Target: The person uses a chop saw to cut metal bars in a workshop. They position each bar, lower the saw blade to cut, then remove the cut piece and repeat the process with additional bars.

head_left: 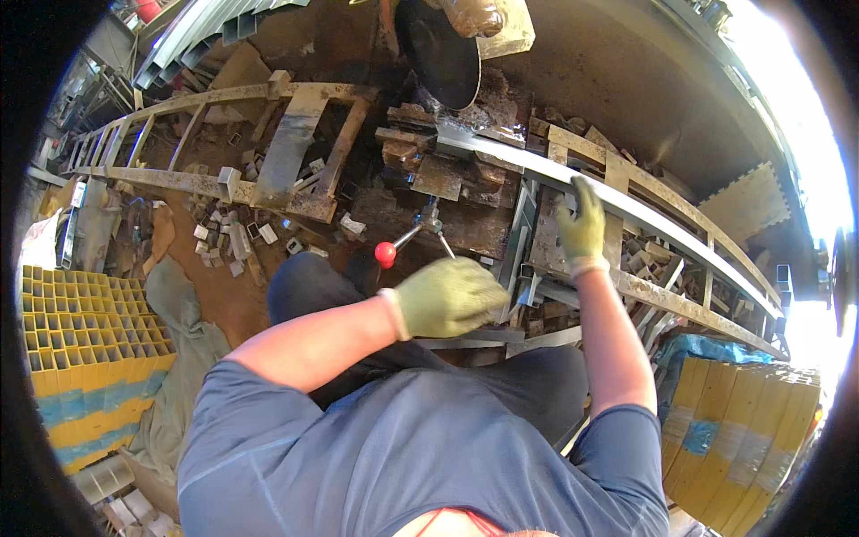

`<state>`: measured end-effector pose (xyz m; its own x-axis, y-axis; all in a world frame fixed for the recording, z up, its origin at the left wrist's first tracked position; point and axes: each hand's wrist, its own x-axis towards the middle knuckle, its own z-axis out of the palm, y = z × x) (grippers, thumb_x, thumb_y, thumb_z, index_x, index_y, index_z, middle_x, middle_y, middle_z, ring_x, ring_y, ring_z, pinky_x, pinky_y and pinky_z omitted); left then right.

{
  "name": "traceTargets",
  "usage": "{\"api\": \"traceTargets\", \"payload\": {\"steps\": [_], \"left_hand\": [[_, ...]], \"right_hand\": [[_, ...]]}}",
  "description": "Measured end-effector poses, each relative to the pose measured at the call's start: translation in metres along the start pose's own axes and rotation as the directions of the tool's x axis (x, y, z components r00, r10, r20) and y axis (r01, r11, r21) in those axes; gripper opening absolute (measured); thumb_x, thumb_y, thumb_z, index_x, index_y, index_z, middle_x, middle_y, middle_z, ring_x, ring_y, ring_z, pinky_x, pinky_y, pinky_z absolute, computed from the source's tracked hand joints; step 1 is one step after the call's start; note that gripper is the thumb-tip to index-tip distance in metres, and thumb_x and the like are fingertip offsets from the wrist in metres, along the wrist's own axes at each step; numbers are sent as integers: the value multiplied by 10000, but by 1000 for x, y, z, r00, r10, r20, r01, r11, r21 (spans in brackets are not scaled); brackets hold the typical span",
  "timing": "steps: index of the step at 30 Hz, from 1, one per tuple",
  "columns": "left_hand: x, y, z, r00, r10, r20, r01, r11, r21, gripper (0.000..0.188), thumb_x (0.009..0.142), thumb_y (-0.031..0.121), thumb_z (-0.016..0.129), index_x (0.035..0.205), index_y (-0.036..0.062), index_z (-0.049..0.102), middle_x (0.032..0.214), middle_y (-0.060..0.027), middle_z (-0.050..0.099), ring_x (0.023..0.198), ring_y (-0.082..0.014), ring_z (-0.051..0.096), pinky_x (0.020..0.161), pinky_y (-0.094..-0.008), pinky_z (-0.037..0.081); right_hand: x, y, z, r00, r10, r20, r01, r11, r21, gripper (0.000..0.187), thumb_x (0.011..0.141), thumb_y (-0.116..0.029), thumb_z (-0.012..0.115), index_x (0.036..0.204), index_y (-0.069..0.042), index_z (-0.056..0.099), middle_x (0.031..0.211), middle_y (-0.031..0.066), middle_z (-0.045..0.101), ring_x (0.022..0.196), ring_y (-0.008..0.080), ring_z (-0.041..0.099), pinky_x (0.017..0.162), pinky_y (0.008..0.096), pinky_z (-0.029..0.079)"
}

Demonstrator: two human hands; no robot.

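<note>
My right hand (583, 224), in a yellow-green glove, lies against a long silver metal tube (626, 204), its fingers stretched out and the thumb apart. That tube runs from the clamp area of a cut-off saw out to the right. My left hand (450, 297), gloved alike, is at the near end of one rod of a clamp handle (430, 216). Motion smears its fingers, so whether they grip the rod is hidden. A second rod carries a red ball knob (385, 255). Beyond the clamp stands the saw's dark round disc (438, 54).
Ladder-like metal racks extend left (161, 183) and right (662, 295). Short tube offcuts (215, 237) litter the ground. Wrapped stacks of yellow square tubes stand at the left (98, 376) and right (738, 438). Corrugated metal sheet (201, 36) is at the upper left.
</note>
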<state>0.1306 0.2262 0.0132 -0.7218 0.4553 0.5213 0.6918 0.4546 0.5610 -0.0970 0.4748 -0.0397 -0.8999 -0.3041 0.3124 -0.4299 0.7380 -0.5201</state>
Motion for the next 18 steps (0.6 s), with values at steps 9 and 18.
{"api": "traceTargets", "payload": {"steps": [9, 18], "left_hand": [[-54, -50, -42, 722, -668, -181, 411, 624, -664, 355, 1160, 310, 686, 1323, 9, 783, 999, -52, 834, 923, -155, 767, 831, -318, 623], [-46, -46, -46, 772, -602, -205, 547, 793, -268, 277, 1086, 265, 788, 1167, 4, 831, 1015, -151, 859, 876, -133, 778, 792, -344, 627]], "right_hand": [[-158, -101, 53, 873, -25, 487, -131, 950, 284, 590, 1017, -255, 777, 1545, -37, 630, 1461, 271, 697, 1343, 451, 674, 1156, 496, 530], [-147, -127, 92, 801, -11, 598, 41, 998, -37, 642, 1036, -306, 710, 1569, -7, 514, 1345, 305, 733, 1205, 486, 723, 1041, 562, 581]]}}
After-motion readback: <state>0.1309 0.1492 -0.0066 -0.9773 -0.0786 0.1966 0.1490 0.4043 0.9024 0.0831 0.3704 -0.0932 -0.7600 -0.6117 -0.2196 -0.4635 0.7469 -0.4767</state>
